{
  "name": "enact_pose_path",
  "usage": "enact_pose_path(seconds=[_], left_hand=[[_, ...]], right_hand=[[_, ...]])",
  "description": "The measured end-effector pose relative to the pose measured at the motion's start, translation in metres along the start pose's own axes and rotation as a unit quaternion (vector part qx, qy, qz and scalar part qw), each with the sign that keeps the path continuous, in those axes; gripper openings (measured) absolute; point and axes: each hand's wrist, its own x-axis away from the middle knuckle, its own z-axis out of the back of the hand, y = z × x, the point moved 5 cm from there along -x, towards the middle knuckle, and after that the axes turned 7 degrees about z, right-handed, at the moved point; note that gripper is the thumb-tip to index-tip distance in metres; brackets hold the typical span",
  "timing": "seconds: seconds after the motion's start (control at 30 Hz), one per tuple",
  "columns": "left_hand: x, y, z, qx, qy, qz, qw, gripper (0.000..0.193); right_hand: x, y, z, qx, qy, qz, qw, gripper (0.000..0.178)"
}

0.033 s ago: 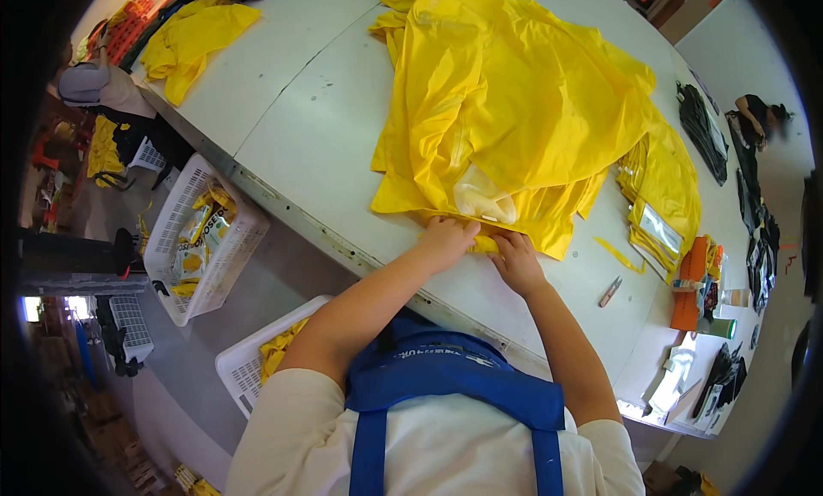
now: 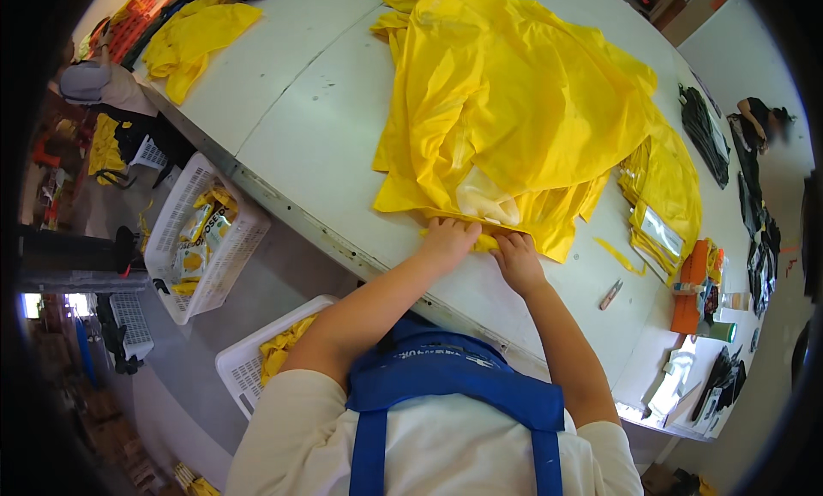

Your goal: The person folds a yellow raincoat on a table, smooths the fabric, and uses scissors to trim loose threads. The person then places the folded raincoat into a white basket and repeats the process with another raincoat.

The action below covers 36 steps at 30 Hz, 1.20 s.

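Observation:
A large yellow raincoat-like garment (image 2: 531, 110) lies crumpled across the white table in front of me. At its near edge, my left hand (image 2: 449, 241) is closed on the yellow fabric, fingers curled over the hem. My right hand (image 2: 518, 260) pinches the same edge just to the right. Between the two hands a small fold of yellow cloth (image 2: 484, 242) shows. A whitish translucent patch (image 2: 487, 192) lies on the garment just beyond my hands. The fingertips are partly hidden by the cloth.
Right of the garment lie a stack of folded yellow pieces (image 2: 664, 183), thread snips (image 2: 610, 294) and an orange box (image 2: 688, 290). White baskets (image 2: 249, 239) (image 2: 236, 359) stand below the table's left edge. Another yellow garment (image 2: 197, 33) is at far left. Other people work beyond.
Hardly anything differs. Both hands stay at the garment's near edge, and the whole view has shifted very slightly.

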Motion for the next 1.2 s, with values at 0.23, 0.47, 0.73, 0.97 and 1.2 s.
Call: enact_pose_path(seconds=[0.23,0.47,0.73,0.97,1.2], left_hand=[[0.012,-0.025,-0.011,0.093,0.192,0.04,0.976,0.032],[0.005,-0.005,0.025,0.007,-0.195,0.004,0.981,0.033],[0.022,0.002,0.033,0.056,-0.258,0.014,0.964,0.036],[0.044,-0.003,0.038,-0.064,-0.016,-0.065,0.996,0.031],[0.046,0.001,0.055,-0.018,-0.045,-0.054,0.997,0.023]], right_hand=[[-0.01,0.003,-0.016,-0.013,-0.04,-0.017,0.999,0.036],[0.004,-0.029,0.025,0.08,-0.021,-0.014,0.996,0.044],[0.02,-0.019,0.017,0.133,-0.113,0.017,0.984,0.03],[0.019,-0.029,0.033,0.077,-0.114,-0.065,0.988,0.027],[0.028,-0.03,0.033,0.074,-0.103,-0.026,0.992,0.025]])
